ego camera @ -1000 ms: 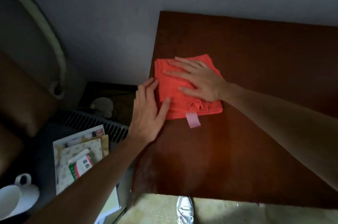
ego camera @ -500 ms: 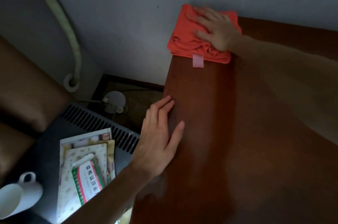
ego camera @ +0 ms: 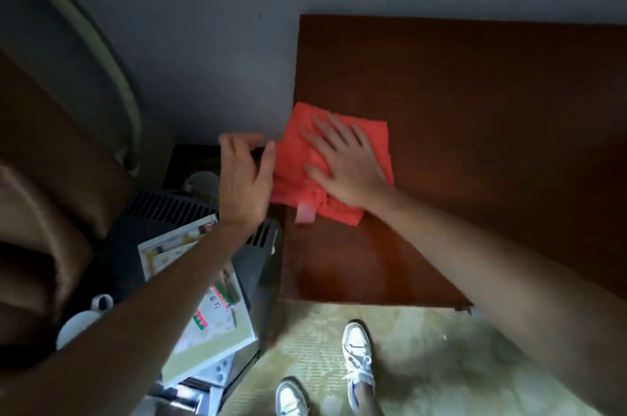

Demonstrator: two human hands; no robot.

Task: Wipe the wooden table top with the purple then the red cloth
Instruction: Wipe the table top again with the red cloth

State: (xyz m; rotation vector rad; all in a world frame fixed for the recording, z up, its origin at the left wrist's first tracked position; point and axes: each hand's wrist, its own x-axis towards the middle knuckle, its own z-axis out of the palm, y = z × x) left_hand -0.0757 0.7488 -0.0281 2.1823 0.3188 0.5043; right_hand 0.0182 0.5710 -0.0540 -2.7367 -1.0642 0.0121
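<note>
1. The dark reddish-brown rectangular wooden table top [ego camera: 475, 144] fills the upper right of the head view, its far edge against a grey wall [ego camera: 203, 42].
2. A pale green woven floor mat [ego camera: 441, 364] lies below the table's near edge, with two white lace-up sneakers [ego camera: 356, 358] standing on it.
3. A black slotted appliance [ego camera: 163, 208] sits left of the table, with a stack of printed paper booklets [ego camera: 210, 324] resting on it.
4. The folded red-orange cloth [ego camera: 295, 157] lies on the table top at its left edge, the cloth's left part overhanging that edge; a small pink tag [ego camera: 305, 213] hangs at its near side.
5. The right hand [ego camera: 342, 168] lies flat on the cloth, fingers straight and spread, palm pressing down, gripping nothing.
6. The left hand [ego camera: 244, 174] is just beside the cloth off the table's left edge, fingers loosely bent, thumb tip near the cloth's edge; it holds nothing.
7. A white ceramic mug [ego camera: 84, 317] shows at lower left, partly behind the left forearm.
</note>
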